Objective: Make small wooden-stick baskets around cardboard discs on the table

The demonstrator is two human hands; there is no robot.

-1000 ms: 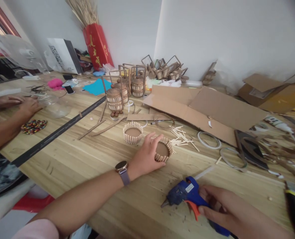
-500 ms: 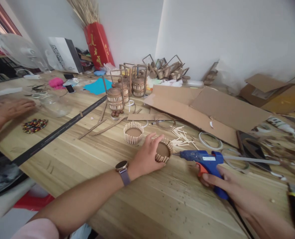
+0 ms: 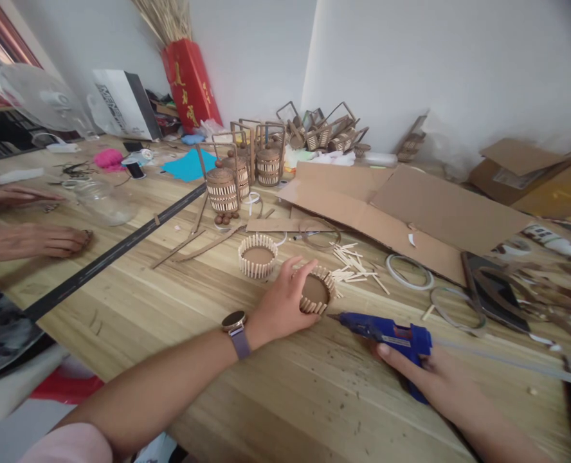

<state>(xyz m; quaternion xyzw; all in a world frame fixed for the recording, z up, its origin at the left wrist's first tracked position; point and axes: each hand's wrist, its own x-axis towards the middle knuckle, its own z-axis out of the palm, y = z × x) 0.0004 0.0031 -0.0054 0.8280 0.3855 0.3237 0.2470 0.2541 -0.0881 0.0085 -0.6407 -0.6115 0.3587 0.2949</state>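
Note:
My left hand (image 3: pixel 285 299) is closed around the near-left side of a small round basket (image 3: pixel 318 292), its brown base ringed by short upright wooden sticks. In my right hand (image 3: pixel 425 373) is a blue hot glue gun (image 3: pixel 386 329), gripped by its handle. The gun's nozzle points left and sits close to the basket's right lower edge; whether it touches, I cannot tell. A second stick-walled basket (image 3: pixel 257 257) stands on the table just behind my left hand. Loose wooden sticks (image 3: pixel 355 263) lie in a pile behind the held basket.
Flattened cardboard (image 3: pixel 411 209) lies at the back right, near a white ring (image 3: pixel 409 271) and a dark phone-like slab (image 3: pixel 492 292). Finished lidded baskets (image 3: pixel 222 190) stand at the back. A co-worker's hands (image 3: pixel 49 241) rest at the left beyond a black strip (image 3: pixel 121 251).
The glue gun has dropped lower and tilted, its nozzle moving left and down along the basket's edge. My left hand stays put. The co-worker's hand has come down over the beads.

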